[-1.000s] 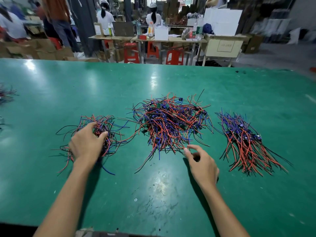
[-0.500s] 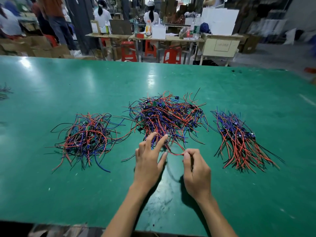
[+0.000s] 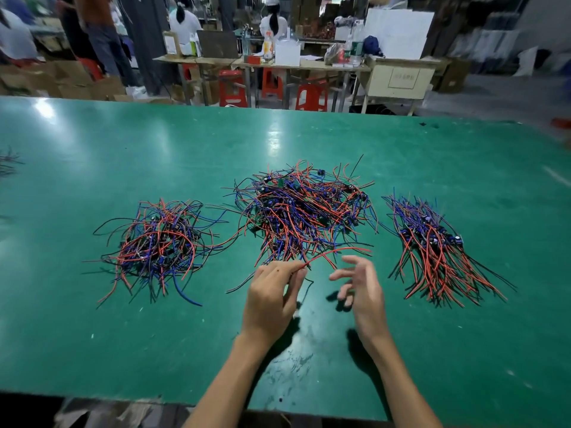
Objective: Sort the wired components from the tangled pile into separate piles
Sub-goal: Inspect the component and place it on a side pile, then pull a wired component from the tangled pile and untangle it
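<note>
Three heaps of red, blue and black wired components lie on the green table [image 3: 123,350]. The tangled pile [image 3: 304,211] sits in the middle, a looser pile [image 3: 157,245] to its left, a combed pile [image 3: 432,245] to its right. My left hand [image 3: 272,301] is just in front of the middle pile and pinches a wired component whose red wire [image 3: 336,252] arcs up to the right; a black lead trails from it to the left. My right hand [image 3: 361,288] hovers beside it with fingers spread and holds nothing.
A few stray wires [image 3: 7,163] lie at the table's far left edge. Beyond the table stand work benches [image 3: 278,64], red stools [image 3: 233,88], cardboard boxes and several people. The table's front edge runs just below my forearms.
My left hand came over from the left pile to the middle pile's front and took a red-wired component. My right hand let go of that wire and opened.
</note>
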### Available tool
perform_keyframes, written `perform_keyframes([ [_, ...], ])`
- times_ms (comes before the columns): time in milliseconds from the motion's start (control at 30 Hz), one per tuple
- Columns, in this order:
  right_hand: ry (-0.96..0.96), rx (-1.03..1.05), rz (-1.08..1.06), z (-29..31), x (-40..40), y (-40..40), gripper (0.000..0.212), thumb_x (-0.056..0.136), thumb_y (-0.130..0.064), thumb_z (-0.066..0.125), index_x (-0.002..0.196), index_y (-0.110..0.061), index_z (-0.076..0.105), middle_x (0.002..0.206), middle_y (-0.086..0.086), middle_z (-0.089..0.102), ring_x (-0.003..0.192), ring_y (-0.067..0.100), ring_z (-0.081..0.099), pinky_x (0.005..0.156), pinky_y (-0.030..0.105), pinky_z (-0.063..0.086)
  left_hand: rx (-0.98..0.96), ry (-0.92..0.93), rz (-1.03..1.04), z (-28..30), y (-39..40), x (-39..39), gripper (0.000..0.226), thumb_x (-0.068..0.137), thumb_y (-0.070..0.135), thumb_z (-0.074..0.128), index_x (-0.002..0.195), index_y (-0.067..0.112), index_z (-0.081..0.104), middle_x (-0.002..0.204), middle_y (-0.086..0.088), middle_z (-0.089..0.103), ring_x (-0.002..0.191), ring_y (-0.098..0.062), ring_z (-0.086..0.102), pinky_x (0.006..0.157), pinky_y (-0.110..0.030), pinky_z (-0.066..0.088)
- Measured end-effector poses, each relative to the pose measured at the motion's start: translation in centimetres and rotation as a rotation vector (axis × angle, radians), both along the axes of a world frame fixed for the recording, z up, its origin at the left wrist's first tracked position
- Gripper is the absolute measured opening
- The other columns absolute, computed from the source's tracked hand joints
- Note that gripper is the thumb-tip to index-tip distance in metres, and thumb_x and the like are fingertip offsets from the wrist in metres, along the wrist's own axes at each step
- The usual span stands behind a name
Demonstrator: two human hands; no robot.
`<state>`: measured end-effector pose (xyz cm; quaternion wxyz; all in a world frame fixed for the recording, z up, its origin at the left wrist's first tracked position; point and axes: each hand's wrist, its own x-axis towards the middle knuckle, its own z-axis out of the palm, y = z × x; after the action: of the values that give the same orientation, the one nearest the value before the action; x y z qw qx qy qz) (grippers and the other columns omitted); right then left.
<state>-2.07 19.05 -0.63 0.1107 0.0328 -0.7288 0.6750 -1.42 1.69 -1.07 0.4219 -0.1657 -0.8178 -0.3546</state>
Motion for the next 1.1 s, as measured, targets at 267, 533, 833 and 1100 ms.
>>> perform_keyframes([
  [267, 0.059, 0.005, 0.148, 0.7, 0.6, -0.7, 0.039, 0.086, -0.054, 0.071, 0.119, -0.036, 0.072, 0.077, -0.008, 0.06, 0.054, 0.005, 0.037, 0.048, 0.017, 0.031, 0.06, -0.154, -0.217, 0.5, 0.5, 0.5, 0.044, 0.098, 0.034, 0.063, 0.135, 0.02, 0.045, 0.088, 0.002, 0.072, 0.083, -0.015, 0.07, 0.078, -0.038, 0.058],
  [533, -0.125, -0.279, 0.111, 0.4, 0.5, -1.9, 0.018, 0.089, -0.039, 0.068, 0.093, -0.027, 0.08, 0.08, -0.001, 0.076, 0.068, 0.004, 0.062, 0.065, 0.014, 0.048, 0.263, -0.378, -0.293, 0.8, 0.1, 0.4, 0.069, 0.082, 0.033, 0.083, 0.136, 0.047, 0.043, 0.099, 0.014, 0.073, 0.095, -0.003, 0.071, 0.091, -0.018, 0.05],
  [833, -0.157, -0.223, 0.246, 0.7, 0.8, -1.5, 0.03, 0.09, -0.056, 0.068, 0.101, -0.029, 0.075, 0.108, 0.008, 0.078, 0.098, 0.016, 0.073, 0.081, 0.017, 0.05, 0.712, -0.617, -0.428, 1.2, -1.0, -0.1, 0.078, 0.068, 0.012, 0.092, 0.132, 0.027, 0.05, 0.086, -0.009, 0.076, 0.088, -0.025, 0.072, 0.088, -0.065, 0.053],
  [1100, -0.267, -0.592, 0.137, 0.7, 0.4, -0.8, 0.02, 0.089, -0.033, 0.063, 0.102, -0.019, 0.069, 0.103, 0.008, 0.079, 0.086, 0.011, 0.074, 0.073, 0.016, 0.054, 0.731, -0.708, -0.499, 1.5, -0.2, 0.7, 0.032, 0.081, 0.003, 0.081, 0.107, 0.02, 0.075, 0.088, -0.001, 0.074, 0.089, -0.03, 0.073, 0.084, -0.035, 0.057],
])
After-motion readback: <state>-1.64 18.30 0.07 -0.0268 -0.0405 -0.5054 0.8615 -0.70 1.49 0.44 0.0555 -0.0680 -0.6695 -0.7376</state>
